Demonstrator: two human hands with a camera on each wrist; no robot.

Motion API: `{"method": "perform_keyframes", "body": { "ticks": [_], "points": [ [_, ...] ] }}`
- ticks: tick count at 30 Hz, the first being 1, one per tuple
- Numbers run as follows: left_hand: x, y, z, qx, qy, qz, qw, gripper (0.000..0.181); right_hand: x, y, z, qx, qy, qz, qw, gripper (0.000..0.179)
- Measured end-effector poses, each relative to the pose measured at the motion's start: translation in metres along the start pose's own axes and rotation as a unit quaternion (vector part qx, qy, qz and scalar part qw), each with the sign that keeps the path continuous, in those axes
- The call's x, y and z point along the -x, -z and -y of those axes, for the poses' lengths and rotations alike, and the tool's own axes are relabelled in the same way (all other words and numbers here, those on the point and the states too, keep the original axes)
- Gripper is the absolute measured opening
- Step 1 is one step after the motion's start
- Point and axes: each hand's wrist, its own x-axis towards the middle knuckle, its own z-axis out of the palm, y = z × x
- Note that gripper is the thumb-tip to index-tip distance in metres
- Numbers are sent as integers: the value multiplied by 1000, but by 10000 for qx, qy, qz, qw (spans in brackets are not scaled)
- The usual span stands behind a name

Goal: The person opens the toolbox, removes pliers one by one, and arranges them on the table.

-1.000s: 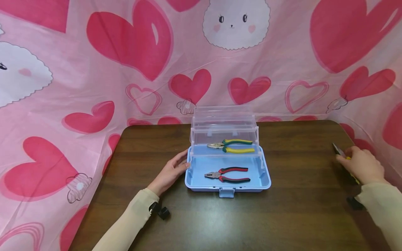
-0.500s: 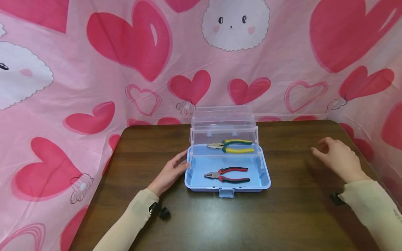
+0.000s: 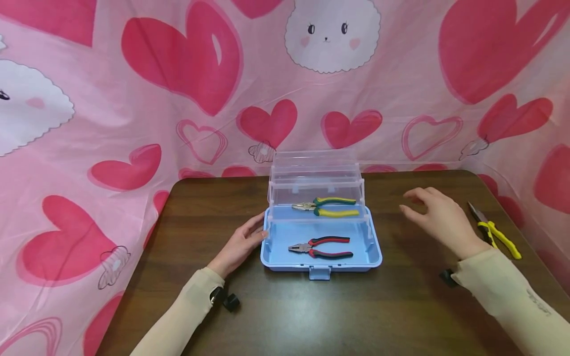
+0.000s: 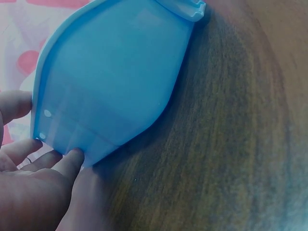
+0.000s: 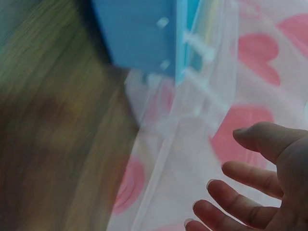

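A light blue toolbox (image 3: 320,267) with its clear lid raised stands mid-table. My left hand (image 3: 238,245) grips its left side, thumb at the rim and fingertips against the outer wall in the left wrist view. Combination pliers (image 3: 329,247) with red and black handles lie on the box floor. Behind them, pliers with green and yellow handles (image 3: 336,213) show through a clear tray. My right hand (image 3: 438,220) is in the air right of the box, holding nothing, fingers spread in the right wrist view. Long-nose pliers (image 3: 498,232) with yellow handles lie right of it.
The brown wooden table (image 3: 213,198) ends at a pink heart-print cloth (image 3: 383,89) at the back and both sides. The box's latch (image 3: 319,273) hangs down at its front. Clear plastic parts (image 5: 192,96) rise above the blue wall in the right wrist view.
My right hand has let go of the yellow-handled long-nose pliers on the table at the right and moved left toward the toolbox. My left hand stays at the box's left side.
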Motion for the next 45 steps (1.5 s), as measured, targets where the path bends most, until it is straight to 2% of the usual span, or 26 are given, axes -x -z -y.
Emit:
{"method": "perform_keyframes", "body": {
  "ticks": [6, 14, 19, 24, 31, 35, 41, 45],
  "points": [
    [-1, 0, -1, -13, -2, -17, 10000, 65, -6, -5, 29, -93, 490, -23, 9988, 43],
    [-2, 1, -1, -24, -13, -35, 10000, 64, -25, -19, 59, -116, 1113, 201, 9935, 42],
    [-2, 1, -1, -32, -8, -37, 10000, 64, -39, -31, 71, -215, 1350, 413, 9898, 45],
    [-2, 2, 1, -61, 15, -31, 10000, 64, -50, -43, 83, -267, 1394, 688, 9875, 52],
    [0, 2, 1, -67, 15, -21, 10000, 64, -64, -54, 101, 244, 1716, 945, 9803, 59],
    [0, 2, 3, -53, 26, -18, 10000, 65, -72, -58, 108, 369, 1848, 1097, 9759, 60],
    [1, 2, 3, -29, 58, -5, 10000, 65, -78, -63, 116, 639, 2106, 1156, 9686, 54],
    [0, 2, 1, -24, 66, 3, 10000, 65, -80, -63, 121, 880, 2128, 1162, 9662, 55]
  ]
}}
